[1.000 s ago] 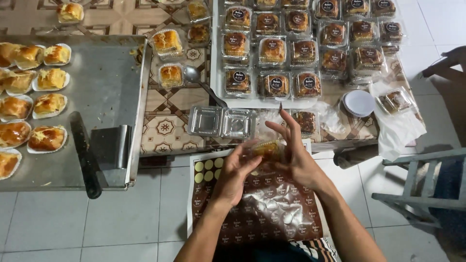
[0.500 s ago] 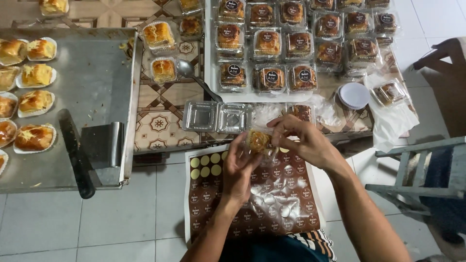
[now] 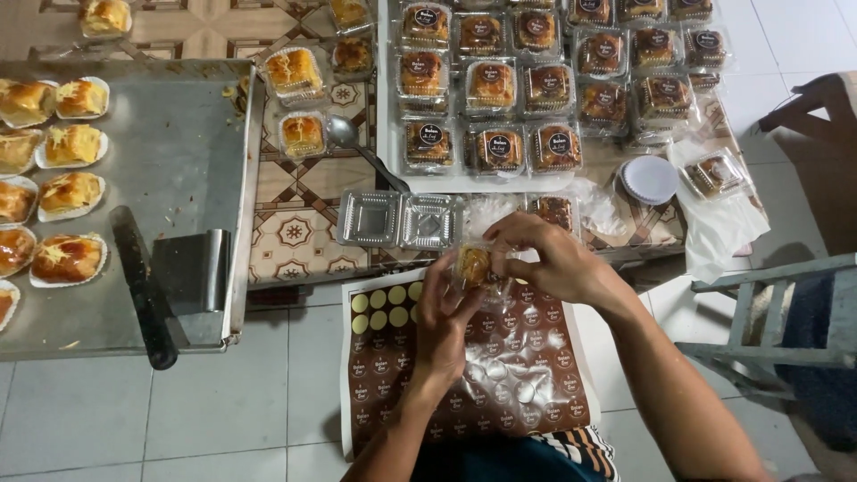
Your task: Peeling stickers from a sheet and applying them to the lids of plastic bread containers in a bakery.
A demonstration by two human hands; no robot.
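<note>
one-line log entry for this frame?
left hand: holds pastry | right hand: on its clear wrap | below: sticker sheet | ahead: open container

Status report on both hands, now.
Left hand and right hand both gripping a pastry in clear wrap. Held above the brown sticker sheet. Open empty clamshell box just ahead, nothing between.

A patterned low table (image 3: 303,201) carries a metal tray (image 3: 178,143), a white tray (image 3: 386,134) and open plastic boxes (image 3: 400,220).

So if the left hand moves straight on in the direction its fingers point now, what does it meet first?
Probably the open clear plastic clamshell container lying just beyond the left hand, past the wrapped pastry it holds with the right hand. Depth is unclear.
</note>
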